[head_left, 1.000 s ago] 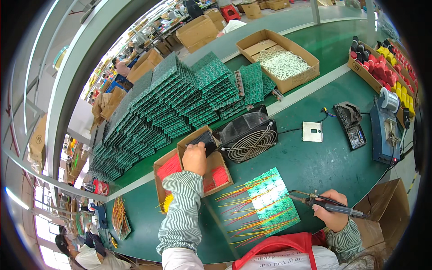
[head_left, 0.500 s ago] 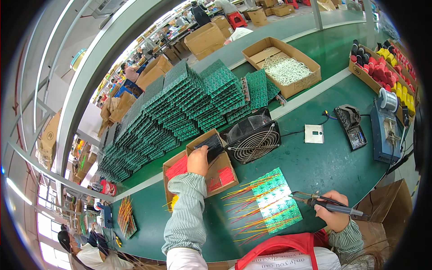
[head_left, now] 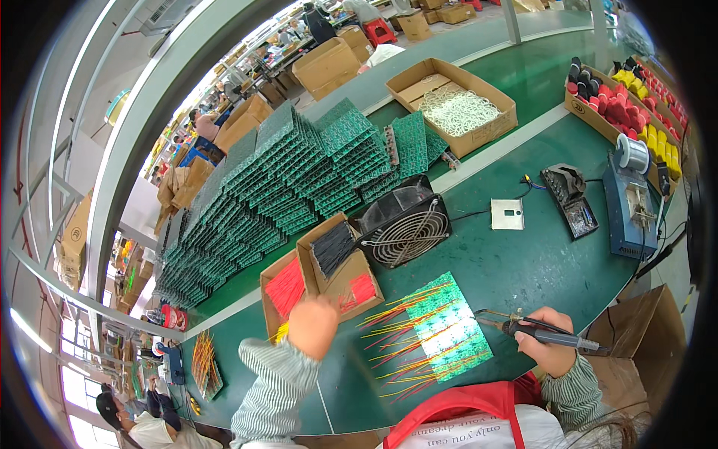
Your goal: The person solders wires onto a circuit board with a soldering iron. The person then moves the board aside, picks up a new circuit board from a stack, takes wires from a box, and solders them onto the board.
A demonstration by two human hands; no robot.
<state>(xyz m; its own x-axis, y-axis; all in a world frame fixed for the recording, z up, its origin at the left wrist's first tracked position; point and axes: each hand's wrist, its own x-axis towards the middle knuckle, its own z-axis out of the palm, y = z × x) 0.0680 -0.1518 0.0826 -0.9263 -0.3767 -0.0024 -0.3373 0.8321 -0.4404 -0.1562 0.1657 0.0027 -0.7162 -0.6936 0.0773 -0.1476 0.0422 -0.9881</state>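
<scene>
a person's right hand (head_left: 550,344) has its grip closed around a soldering iron (head_left: 561,339), its tip close to the right edge of a green circuit board (head_left: 445,322); whether they touch is unclear. the board lies flat on a green bench (head_left: 523,277), with red and yellow wires (head_left: 404,304) reaching past its left side. the left hand (head_left: 313,328) is blurred near the front of a cardboard box (head_left: 351,269) of black wires (head_left: 333,249) and red wires (head_left: 286,290); i cannot tell whether that grip is empty.

the left sleeve (head_left: 277,382) could snag the jutting wires if it swings right, pulling them out of line. with neither hand on the board, a push from the iron might slide it, and a stray tip could scorch the wires.
</scene>
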